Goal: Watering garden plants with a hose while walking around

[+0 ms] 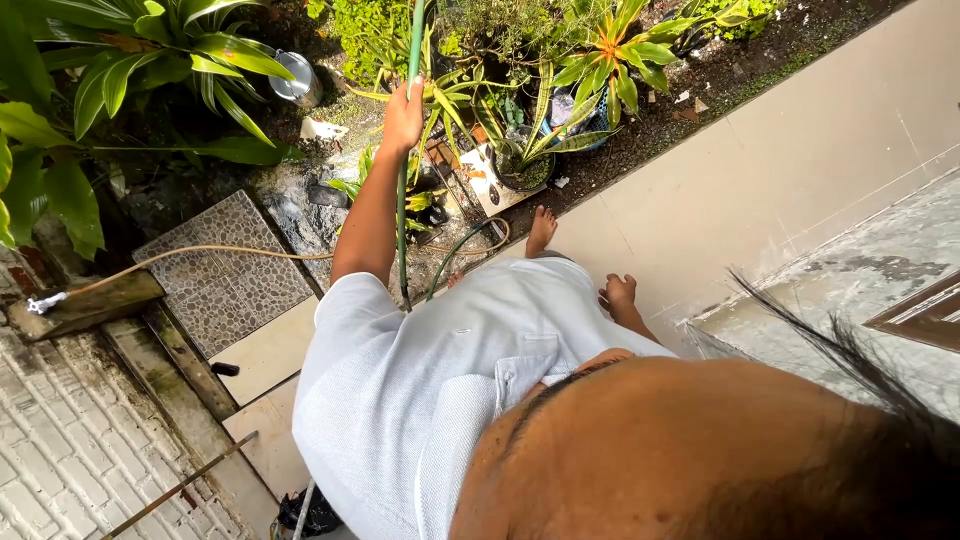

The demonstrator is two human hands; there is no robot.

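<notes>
Fingers of the left hand [403, 115] are closing around a thin green garden hose [404, 190] running lengthwise from the white-shirted body toward potted striped-leaf plants [525, 150] ahead, while the right hand [619, 293] is hanging loosely curled, empty, beside the tiled ledge [780, 180].

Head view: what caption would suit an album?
Raised hand grips a green garden hose among potted plants.

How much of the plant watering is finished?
Partly, it seems. The ground by the patterned paving slab looks wet and dark. The left hand grips the green hose, raised toward the potted plants; the right hand hangs empty. No water stream shows, so which plants remain dry cannot be told.
</notes>
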